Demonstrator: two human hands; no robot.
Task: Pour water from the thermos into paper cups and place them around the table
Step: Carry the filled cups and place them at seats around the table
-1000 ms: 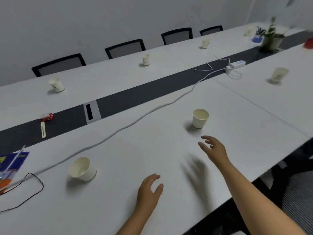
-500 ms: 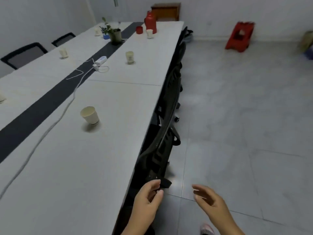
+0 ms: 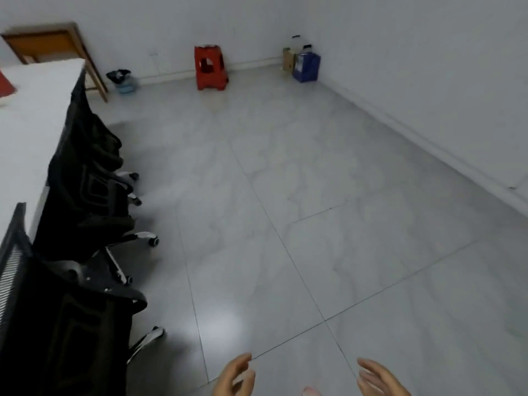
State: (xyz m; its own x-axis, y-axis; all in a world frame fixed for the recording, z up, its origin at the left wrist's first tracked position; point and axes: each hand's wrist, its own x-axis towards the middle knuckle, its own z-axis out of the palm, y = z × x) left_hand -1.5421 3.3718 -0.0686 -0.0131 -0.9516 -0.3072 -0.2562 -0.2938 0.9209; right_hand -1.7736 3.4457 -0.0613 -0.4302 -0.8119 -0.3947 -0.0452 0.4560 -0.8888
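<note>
**Empty-handed, turned from the surface: back to the thermos**

Head view: Looking down across grey floor tiles (image 3: pixel 285 224), with only the white surface's near edge (image 3: pixel 31 132) showing at far left behind a row of black office chairs (image 3: pixel 85 178). Left hand (image 3: pixel 235 377) and right hand (image 3: pixel 377 378) low in the picture, over the floor, apart from each other; each grip loose, fingers relaxed and slightly curved, holding nothing. A red shape (image 3: pixel 6 85) cut by the left border on the surface's far end, possibly the thermos, though too little shows to be sure. No paper cups in sight here. Against the far wall, a red plastic stool (image 3: pixel 210 67), a blue box (image 3: pixel 306 67) in the corner, a small bin (image 3: pixel 123 80) and a wooden frame (image 3: pixel 57 44).

Likely step in hand: walking along the chair row toward the surface's far end to fetch the thermos or the next cup. Worth keeping clear of the chair bases and castors jutting into the walkway, turning back to the surface before reaching, and taking the thermos by its body or handle with a firm, upright grip so nothing spills on the way to the next place.
</note>
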